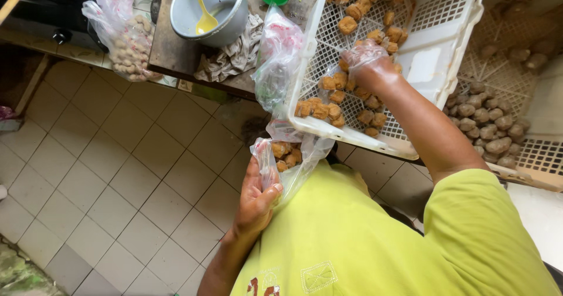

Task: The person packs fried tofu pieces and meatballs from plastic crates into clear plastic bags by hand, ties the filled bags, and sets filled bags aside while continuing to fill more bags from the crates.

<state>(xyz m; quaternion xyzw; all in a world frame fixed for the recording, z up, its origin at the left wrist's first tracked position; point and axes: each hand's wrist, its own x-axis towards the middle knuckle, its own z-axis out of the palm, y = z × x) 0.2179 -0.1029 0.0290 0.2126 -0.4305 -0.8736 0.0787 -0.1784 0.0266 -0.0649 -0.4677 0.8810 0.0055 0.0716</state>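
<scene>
Your left hand gripped the gathered neck of a thin clear plastic bag, thumb pinched against the fingers. The bag hung just below the near rim of the white perforated plastic crate and held a small heap of golden-brown fried cubes, rough and crusty in texture.

Your right hand, covered by a crinkled transparent plastic glove, reached into the crate with fingers curled down over the loose fried cubes near its near-left corner. Whether it had closed on a piece, you cannot tell. More of the same cubes lay scattered toward the crate's far side.

Against the crate's left edge stood a bunched clear plastic bag with pink and red print. Left of it, on the dark wooden worktop, sat a grey metal pot holding a yellow plastic spoon, with a crumpled beige cloth at its base near the worktop's front edge. A clear bag of pale round balls hung over the left corner. Beyond the crate's right edge, a second lattice tray carried brown round balls. Pale square floor tiles lay open to your left.
</scene>
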